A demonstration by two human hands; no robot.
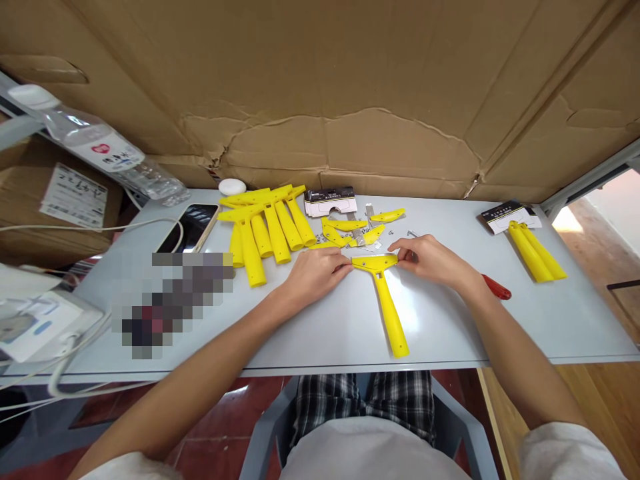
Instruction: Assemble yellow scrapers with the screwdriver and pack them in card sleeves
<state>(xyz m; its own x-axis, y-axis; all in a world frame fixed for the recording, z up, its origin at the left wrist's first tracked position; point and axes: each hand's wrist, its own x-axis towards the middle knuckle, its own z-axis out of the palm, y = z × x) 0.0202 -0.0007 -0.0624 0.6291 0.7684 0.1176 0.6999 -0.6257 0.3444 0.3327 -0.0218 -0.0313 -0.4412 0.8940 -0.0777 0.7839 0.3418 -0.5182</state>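
Brown cardboard point(350, 67) is standing like a wall behind a pale grey table point(320, 343). On the table, near its front edge, one yellow plastic tool shaped like a T point(388, 303) is lying between two hands, its long handle pointing toward the person. The left hand point(320, 273) is pinching the left end of its wide top with finger and thumb. The right hand point(425, 259) is bending its fingers and touching the right end, but I cannot tell if they are squeezing it.

About six yellow T-shaped handles point(250, 247) are lying in a pile to the left. Just past the hands, at least four curved yellow pieces point(387, 216), at least two flat silver strips point(369, 212) and some tiny silver screws point(391, 233) are lying about. Two black-and-white cards point(330, 200) are resting there, one of them far right, by two yellow handles point(530, 253). One red handle point(497, 287) is poking out by the right arm.

One clear plastic bottle point(110, 152) is leaning at the left; I cannot tell if it is holding water. One brown cardboard box point(30, 193) is sitting behind it, hiding its inside. One grey chair point(473, 413) is standing on red floor tiles point(210, 427).
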